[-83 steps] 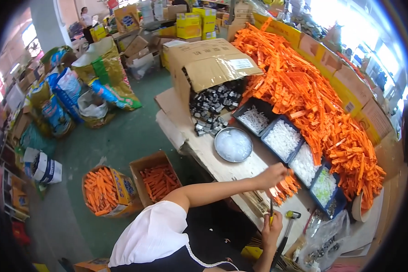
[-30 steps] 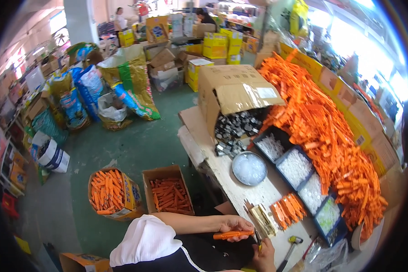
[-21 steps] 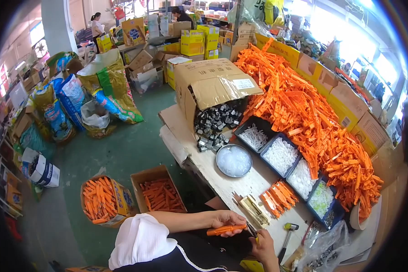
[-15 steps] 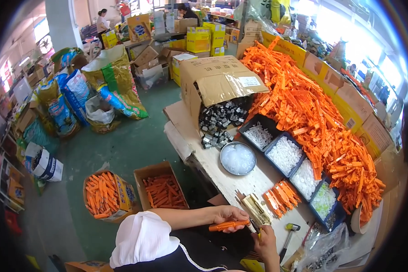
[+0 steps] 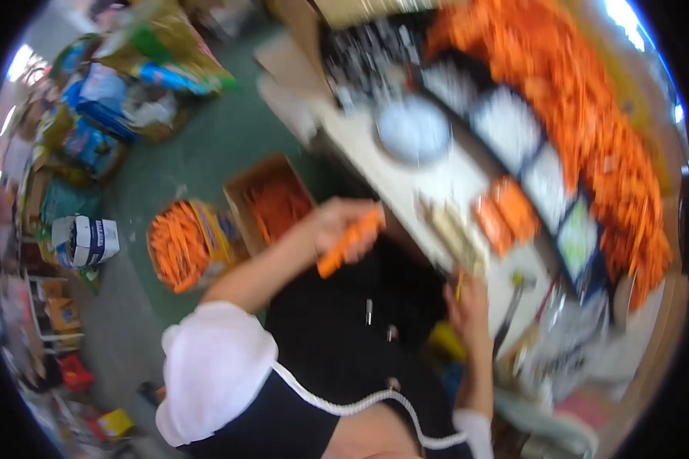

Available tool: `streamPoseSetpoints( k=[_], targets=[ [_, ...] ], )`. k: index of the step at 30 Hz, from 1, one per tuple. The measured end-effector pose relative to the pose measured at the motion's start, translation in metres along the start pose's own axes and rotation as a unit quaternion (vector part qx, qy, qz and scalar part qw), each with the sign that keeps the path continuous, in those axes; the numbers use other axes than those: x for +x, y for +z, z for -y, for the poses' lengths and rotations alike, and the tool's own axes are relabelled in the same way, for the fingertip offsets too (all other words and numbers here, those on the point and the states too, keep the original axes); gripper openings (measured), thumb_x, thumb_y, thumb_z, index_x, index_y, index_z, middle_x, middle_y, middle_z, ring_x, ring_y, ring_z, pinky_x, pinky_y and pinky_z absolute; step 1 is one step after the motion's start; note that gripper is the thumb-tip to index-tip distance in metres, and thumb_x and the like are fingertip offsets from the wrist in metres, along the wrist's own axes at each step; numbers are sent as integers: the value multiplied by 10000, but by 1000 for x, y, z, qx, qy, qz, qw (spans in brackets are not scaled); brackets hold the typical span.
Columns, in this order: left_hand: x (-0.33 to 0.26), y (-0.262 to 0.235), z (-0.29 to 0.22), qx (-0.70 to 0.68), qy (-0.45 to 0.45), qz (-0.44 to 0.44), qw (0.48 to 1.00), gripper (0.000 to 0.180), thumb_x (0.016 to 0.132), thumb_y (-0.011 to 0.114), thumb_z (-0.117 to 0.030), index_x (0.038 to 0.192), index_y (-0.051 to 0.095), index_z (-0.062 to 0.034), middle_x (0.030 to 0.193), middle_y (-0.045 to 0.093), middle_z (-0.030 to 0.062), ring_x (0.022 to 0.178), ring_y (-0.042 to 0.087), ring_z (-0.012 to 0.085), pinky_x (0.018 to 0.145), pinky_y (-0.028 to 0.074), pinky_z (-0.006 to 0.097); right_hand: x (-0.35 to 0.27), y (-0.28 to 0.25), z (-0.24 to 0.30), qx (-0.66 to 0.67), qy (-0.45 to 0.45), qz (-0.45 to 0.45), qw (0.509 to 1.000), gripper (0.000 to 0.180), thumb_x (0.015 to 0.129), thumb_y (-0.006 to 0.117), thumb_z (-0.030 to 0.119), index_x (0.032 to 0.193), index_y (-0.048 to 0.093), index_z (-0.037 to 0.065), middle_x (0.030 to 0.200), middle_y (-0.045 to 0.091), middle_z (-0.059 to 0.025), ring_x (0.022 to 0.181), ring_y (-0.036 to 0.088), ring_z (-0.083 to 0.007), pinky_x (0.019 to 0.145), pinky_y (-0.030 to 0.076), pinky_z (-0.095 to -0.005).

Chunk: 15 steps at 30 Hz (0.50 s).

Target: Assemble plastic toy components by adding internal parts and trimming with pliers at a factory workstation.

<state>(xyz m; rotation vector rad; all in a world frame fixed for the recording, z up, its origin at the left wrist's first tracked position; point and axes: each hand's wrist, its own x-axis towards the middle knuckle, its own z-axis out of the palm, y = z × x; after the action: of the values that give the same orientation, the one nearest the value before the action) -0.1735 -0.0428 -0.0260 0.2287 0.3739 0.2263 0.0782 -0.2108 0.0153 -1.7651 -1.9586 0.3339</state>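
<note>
My left hand (image 5: 331,226) is closed round a long orange plastic piece (image 5: 335,257), held tilted above my dark apron, beside the open carton (image 5: 235,197) of like pieces. My right hand (image 5: 469,304) is at the table edge, closed on a slim yellow-handled tool (image 5: 458,286); blur hides its exact kind. Just beyond that hand lies a cream-coloured block-like fixture (image 5: 453,229). To its right, several orange pieces (image 5: 505,214) lie side by side on the table.
A hammer (image 5: 511,306) lies right of my right hand. Dark bins (image 5: 542,164) of small white and greenish parts line the table before a large orange heap (image 5: 582,115). A round dish (image 5: 414,130) stands farther back. Another box (image 5: 220,229) of orange pieces sits on the floor.
The view has tilted down and blurred. My left hand has moved left with the orange piece, away from my right hand and the tool, toward the floor cartons.
</note>
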Motion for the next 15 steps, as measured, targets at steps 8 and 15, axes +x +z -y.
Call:
streamPoseSetpoints(
  k=[8,15],
  targets=[
    [12,-4,-5,-15,49,31,998,253,909,388,-262,963,480,-33,658,459,69,454,435,167,362,390,291,7,7,15,49,-19,30,998,188,689,633,34,811,499,-15,1015,520,-131,862,473,-309,740,378,-367],
    [-23,-19,0,99,67,-85,989,227,901,418,-227,975,500,-28,729,524,90,511,517,187,418,453,302,-7,10,20,62,-14,52,997,163,709,617,31,805,495,-17,1032,522,-121,861,469,-303,749,376,-362]
  ],
)
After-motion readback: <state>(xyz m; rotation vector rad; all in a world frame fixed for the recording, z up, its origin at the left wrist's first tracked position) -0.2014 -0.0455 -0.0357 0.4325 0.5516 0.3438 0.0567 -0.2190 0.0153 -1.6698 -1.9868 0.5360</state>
